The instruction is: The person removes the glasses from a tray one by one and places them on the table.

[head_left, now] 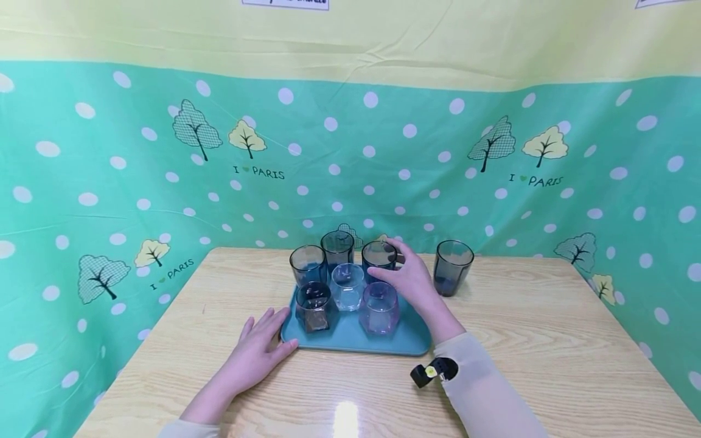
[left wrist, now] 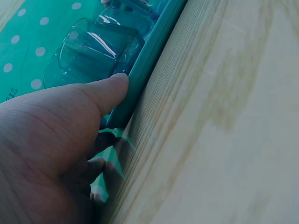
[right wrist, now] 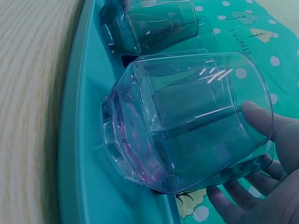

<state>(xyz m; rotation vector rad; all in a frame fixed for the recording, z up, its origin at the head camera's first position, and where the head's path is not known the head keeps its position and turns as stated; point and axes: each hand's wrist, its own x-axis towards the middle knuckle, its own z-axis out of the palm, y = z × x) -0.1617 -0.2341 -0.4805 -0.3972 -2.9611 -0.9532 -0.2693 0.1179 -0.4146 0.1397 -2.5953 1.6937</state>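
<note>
A teal tray [head_left: 350,339] carries several glasses. My right hand [head_left: 412,277] holds a dark tumbler [head_left: 379,248] at the tray's back right, thumb on its near side and fingers at the far side. In the right wrist view, a purple-tinted glass [right wrist: 187,116] partly hides that grip. My left hand [head_left: 257,353] rests against the tray's front left corner, its fingers fairly straight and its thumb on the rim. Nearest to it stands a dark faceted glass [head_left: 314,310]. A clear glass [head_left: 347,289] sits mid-tray, with two dark tumblers [head_left: 308,264] behind it.
Another dark tumbler [head_left: 453,267] stands on the wooden table [head_left: 526,340], right of the tray. A green dotted curtain [head_left: 356,164] hangs along the back and sides. A small black device [head_left: 432,371] is strapped to the right wrist.
</note>
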